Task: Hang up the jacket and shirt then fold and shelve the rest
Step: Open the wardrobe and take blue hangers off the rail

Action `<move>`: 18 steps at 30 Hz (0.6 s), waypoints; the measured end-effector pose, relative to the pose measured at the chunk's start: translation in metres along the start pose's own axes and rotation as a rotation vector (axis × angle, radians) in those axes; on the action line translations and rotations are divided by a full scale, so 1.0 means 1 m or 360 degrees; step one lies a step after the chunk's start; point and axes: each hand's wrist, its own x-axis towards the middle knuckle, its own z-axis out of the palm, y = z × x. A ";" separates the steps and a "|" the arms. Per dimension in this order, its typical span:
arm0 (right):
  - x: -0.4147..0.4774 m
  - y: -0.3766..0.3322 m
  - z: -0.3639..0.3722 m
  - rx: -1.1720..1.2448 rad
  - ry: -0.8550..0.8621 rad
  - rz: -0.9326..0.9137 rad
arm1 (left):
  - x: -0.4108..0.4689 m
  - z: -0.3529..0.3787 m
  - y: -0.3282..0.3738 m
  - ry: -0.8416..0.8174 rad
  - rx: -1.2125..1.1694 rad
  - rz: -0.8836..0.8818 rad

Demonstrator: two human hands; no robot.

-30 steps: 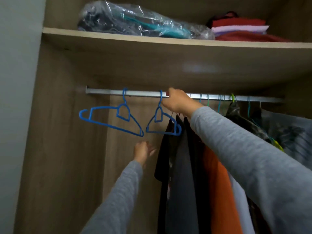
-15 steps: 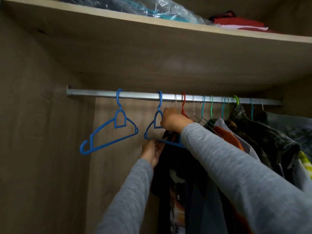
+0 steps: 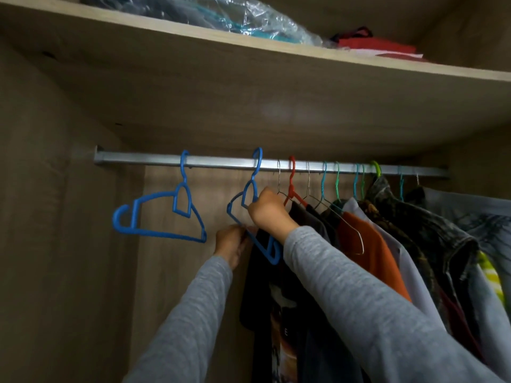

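Observation:
Two empty blue plastic hangers hang on the metal wardrobe rail. The left blue hanger hangs free. My right hand grips the neck of the second blue hanger, whose hook is still over the rail. My left hand pinches that hanger's lower bar at its left end. Just right of it a dark printed shirt hangs with other clothes.
Several garments on coloured and wire hangers fill the rail's right half, among them an orange top and a camouflage jacket. The shelf above carries a plastic-wrapped bundle and folded red cloth. Wardrobe side wall at left.
My left hand rose from below to the second hanger's bar. My right hand dropped from the rail to the hanger's neck. The view moved closer to the rail.

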 end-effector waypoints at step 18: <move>-0.074 0.042 -0.014 0.0149 -0.0234 0.0093 | -0.084 -0.002 -0.019 0.0006 0.0299 0.0098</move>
